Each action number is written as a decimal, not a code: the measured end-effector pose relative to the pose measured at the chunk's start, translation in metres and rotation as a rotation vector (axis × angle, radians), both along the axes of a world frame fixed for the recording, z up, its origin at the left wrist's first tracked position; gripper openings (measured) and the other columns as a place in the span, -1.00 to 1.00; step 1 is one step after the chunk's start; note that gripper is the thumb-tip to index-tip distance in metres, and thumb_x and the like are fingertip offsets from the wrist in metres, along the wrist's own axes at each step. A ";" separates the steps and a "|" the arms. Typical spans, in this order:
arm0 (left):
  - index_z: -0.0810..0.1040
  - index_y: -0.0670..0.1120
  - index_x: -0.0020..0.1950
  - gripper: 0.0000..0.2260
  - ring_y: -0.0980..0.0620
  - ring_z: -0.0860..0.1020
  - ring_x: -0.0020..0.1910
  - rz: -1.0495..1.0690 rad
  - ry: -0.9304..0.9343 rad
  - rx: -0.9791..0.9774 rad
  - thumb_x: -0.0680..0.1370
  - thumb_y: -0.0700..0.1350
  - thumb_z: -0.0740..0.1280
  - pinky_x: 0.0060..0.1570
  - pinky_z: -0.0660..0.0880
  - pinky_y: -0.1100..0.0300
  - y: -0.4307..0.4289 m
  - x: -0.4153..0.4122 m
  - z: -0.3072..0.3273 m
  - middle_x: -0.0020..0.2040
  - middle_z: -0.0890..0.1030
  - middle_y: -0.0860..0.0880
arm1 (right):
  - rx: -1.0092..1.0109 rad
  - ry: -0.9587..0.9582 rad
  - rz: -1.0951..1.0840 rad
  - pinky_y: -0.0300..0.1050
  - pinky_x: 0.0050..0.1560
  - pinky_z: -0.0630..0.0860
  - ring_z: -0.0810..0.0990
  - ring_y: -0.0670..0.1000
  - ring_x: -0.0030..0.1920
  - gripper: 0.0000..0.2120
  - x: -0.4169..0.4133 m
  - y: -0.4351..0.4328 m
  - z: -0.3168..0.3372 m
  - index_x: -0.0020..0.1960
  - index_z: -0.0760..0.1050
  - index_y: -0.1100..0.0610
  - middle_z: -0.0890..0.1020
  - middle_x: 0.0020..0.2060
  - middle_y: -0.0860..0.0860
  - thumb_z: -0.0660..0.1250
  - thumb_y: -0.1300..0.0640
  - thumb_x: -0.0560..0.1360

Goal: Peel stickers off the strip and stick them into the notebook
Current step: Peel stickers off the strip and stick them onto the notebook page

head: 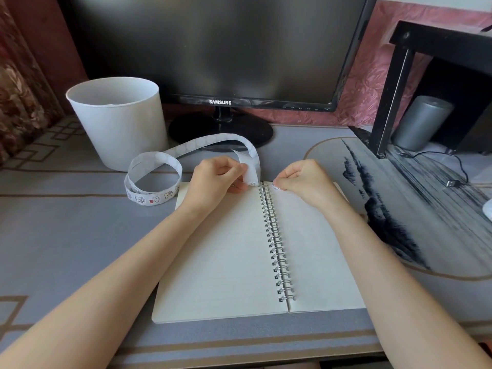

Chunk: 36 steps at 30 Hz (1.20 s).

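Left hand (215, 179): pinches the strip (197, 143) end at the notebook (226, 262) 12 o'clock edge.
Right hand (303, 182): curled fingers pinch a sticker (275, 186).
Bin (117, 123): 10 o'clock on the worktop (66, 235); contents hidden.

Both forearms reach forward — left hand (216, 179) pinches the strip (213, 141), right hand (304, 182) pinches a sticker (275, 186).

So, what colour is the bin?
White: the bin shows best in the head view.

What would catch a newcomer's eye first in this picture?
Two hands meet at the top of the open spiral notebook: the left hand pinches the sticker strip, the right hand pinches a small sticker by the spiral. Behind stand a white bucket and a Samsung monitor.
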<state>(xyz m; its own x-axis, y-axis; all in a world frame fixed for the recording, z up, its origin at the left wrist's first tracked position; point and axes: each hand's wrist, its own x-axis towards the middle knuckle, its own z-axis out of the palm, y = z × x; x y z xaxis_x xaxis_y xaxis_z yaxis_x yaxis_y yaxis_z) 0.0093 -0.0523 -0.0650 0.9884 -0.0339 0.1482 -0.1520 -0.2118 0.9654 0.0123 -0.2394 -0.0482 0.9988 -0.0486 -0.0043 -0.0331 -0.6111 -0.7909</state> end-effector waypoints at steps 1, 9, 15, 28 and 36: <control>0.60 -0.22 -0.15 -0.83 0.00 0.64 -0.29 0.001 0.000 0.002 0.57 -0.15 0.33 -0.14 0.63 0.17 0.000 0.000 0.000 -0.30 0.66 -0.13 | -0.002 0.000 0.001 -0.22 -0.39 0.31 0.48 0.00 -0.33 -0.86 0.001 0.000 -0.001 -0.33 0.56 0.06 0.58 -0.38 0.02 0.44 0.20 0.37; 0.59 -0.26 -0.12 -0.82 -0.01 0.62 -0.29 0.003 -0.005 0.004 0.58 -0.17 0.32 -0.16 0.62 0.21 0.000 -0.001 0.002 -0.30 0.65 -0.15 | 0.008 -0.009 -0.011 -0.48 -0.55 0.25 0.43 -0.14 -0.39 -0.87 0.004 -0.005 -0.002 -0.02 0.57 0.20 0.50 -0.36 -0.07 0.42 0.25 0.43; 0.60 -0.28 -0.10 -0.82 0.01 0.61 -0.32 0.002 -0.008 0.008 0.58 -0.18 0.32 -0.20 0.61 0.26 -0.001 -0.001 0.002 -0.31 0.65 -0.14 | 0.025 -0.046 -0.066 -0.23 -0.34 0.35 0.44 -0.15 -0.39 -0.87 0.008 -0.005 -0.008 -0.11 0.57 0.12 0.53 -0.38 -0.08 0.41 0.05 0.46; 0.59 -0.31 -0.10 -0.79 -0.02 0.62 -0.29 0.002 -0.008 -0.010 0.57 -0.16 0.32 -0.18 0.62 0.21 -0.001 -0.001 0.002 -0.29 0.65 -0.16 | -0.013 -0.044 -0.039 -0.38 -0.46 0.32 0.46 -0.13 -0.37 -0.85 0.004 -0.006 -0.008 -0.13 0.59 0.12 0.53 -0.37 -0.09 0.49 0.07 0.39; 0.58 -0.28 -0.15 -0.79 0.06 0.61 -0.33 -0.011 -0.034 -0.034 0.58 -0.15 0.32 -0.19 0.60 0.22 -0.001 -0.003 0.005 -0.31 0.64 -0.12 | 0.041 -0.046 -0.035 -0.34 -0.42 0.37 0.43 -0.12 -0.42 -0.97 0.001 -0.006 -0.002 -0.13 0.56 0.11 0.54 -0.32 -0.03 0.37 0.22 0.47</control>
